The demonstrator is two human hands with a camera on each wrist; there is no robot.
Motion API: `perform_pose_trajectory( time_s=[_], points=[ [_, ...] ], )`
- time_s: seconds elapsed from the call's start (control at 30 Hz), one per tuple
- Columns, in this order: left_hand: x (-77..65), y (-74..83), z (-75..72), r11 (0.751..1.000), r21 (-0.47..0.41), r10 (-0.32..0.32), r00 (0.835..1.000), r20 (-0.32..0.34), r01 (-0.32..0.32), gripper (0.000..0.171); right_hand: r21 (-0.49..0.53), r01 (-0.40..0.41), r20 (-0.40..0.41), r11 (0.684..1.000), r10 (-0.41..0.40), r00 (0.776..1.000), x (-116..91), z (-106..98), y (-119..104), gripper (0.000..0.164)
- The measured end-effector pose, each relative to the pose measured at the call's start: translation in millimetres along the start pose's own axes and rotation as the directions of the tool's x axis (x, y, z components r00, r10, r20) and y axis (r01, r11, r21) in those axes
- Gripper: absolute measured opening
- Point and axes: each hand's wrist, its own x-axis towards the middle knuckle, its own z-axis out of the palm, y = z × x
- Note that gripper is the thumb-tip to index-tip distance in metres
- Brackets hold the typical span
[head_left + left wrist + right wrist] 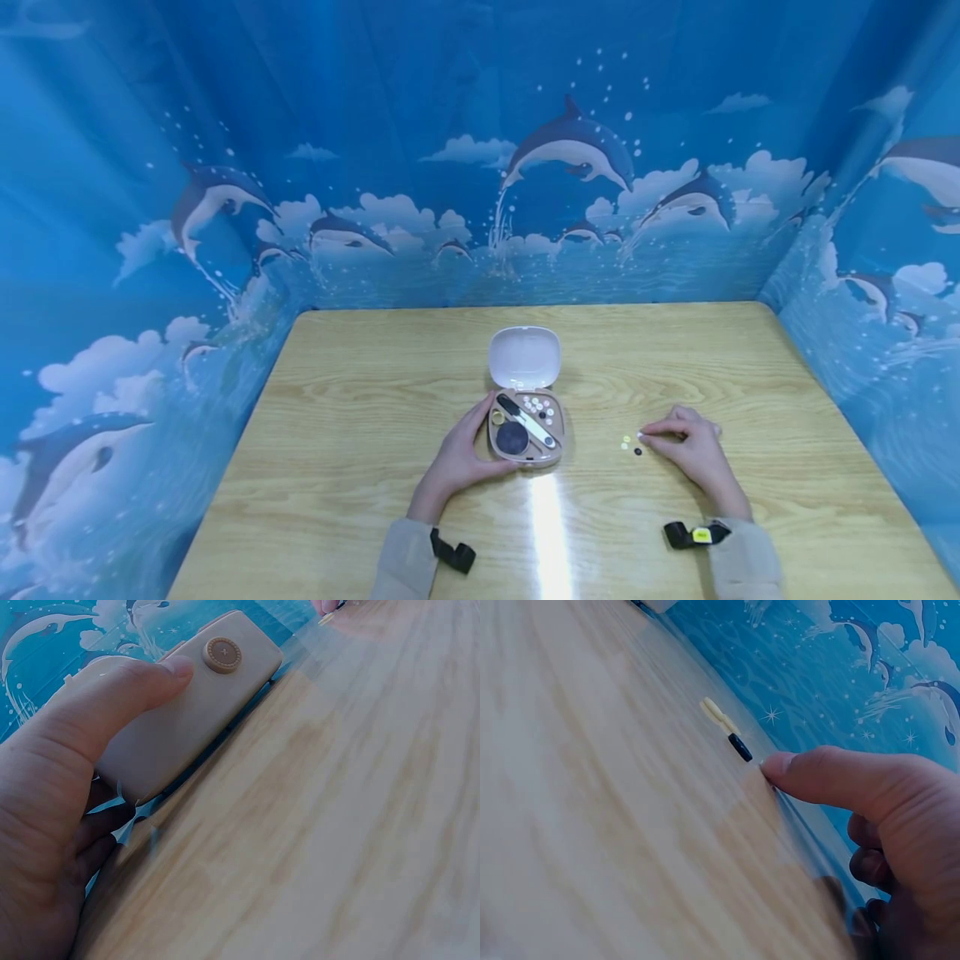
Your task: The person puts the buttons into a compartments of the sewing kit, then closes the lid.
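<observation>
My left hand (463, 452) holds a small beige sewing box (187, 705) from its left side, thumb along the front wall near a round clasp (223, 655). The lid (524, 357) stands raised at the back. Inside lie several small buttons (537, 406), a white tool (531, 422) with a black end, a dark round disc (512, 438) and a gold ring-shaped piece (498, 417). To the right, my right hand (693, 450) pinches a small white button (641, 435) low over the table, its underside hidden by the fingers. Beside the fingertips lie a black button (638, 452) and two pale yellow buttons (626, 439).
The wood-grain table (360, 400) has rounded far corners. A blue curtain (420, 100) printed with dolphins surrounds its back and sides. Black straps with small cameras (678, 535) sit on both wrists. A bright light reflection (551, 533) crosses the front of the table.
</observation>
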Motion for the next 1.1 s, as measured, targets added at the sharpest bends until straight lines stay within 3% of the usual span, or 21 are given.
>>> perform_pose_trajectory(
  time_s=[0.33,1.1],
  points=[
    [0.3,0.1,-0.2,1.0,0.001,0.002,1.0,0.003,-0.002,0.121,-0.022,-0.003,-0.002,1.0,0.003,1.0,-1,0,-3,0.015],
    [0.7,1.5,-1.0,1.0,0.004,-0.008,1.0,0.006,0.008,0.121,-0.052,-0.105,-0.013,0.993,0.104,0.994,4,-2,-16,0.011]
  ],
)
